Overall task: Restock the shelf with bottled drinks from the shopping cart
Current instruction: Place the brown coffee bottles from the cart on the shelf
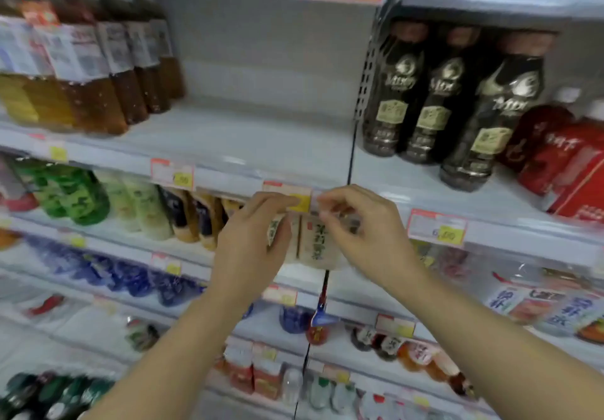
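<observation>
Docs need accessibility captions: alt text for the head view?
The left hand and right hand hold beige bottles at a store shelf's front edge. The shelf above has a bare gap between amber bottles and dark bottles.

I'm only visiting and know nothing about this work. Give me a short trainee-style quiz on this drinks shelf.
1. True or false: the left hand and right hand are both on the beige-labelled plastic bottles.
2. Which stand on the shelf above, to the right? A) tall dark bottles with gold labels B) blue cans C) glass jars
3. Fill in: the round green plastic bottles stand to the hands' ____.
Key: 1 true; 2 A; 3 left.
</observation>
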A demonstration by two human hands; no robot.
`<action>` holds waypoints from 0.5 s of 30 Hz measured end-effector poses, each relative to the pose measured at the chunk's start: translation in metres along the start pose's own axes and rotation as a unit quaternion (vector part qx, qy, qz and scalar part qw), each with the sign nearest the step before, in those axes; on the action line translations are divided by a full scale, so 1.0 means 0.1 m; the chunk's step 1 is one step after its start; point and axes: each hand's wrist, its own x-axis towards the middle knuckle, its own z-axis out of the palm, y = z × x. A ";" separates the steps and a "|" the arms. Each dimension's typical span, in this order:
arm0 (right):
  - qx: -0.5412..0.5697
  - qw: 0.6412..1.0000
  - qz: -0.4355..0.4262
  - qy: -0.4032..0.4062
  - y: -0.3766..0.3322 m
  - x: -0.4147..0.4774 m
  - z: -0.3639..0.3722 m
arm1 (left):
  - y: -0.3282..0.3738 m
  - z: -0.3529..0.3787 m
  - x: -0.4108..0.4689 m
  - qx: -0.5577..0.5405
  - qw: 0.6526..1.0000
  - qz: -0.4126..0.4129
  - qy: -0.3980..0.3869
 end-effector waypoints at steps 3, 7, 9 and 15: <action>0.035 0.993 0.019 -0.111 -0.15 -0.02 0.83 | -0.57 -0.38 -0.63 0.033 0.993 -0.109 0.008; 0.057 0.961 0.047 -0.266 -0.35 -0.12 2.02 | -1.26 -0.89 -1.56 0.082 0.955 -0.286 0.009; 0.067 0.938 0.062 -0.335 -0.49 -0.19 2.61 | -1.56 -1.14 -1.99 0.102 0.925 -0.366 0.004; 0.042 0.853 0.064 -0.516 -0.80 -0.47 4.18 | -2.31 -1.72 -3.14 0.140 0.818 -0.558 -0.020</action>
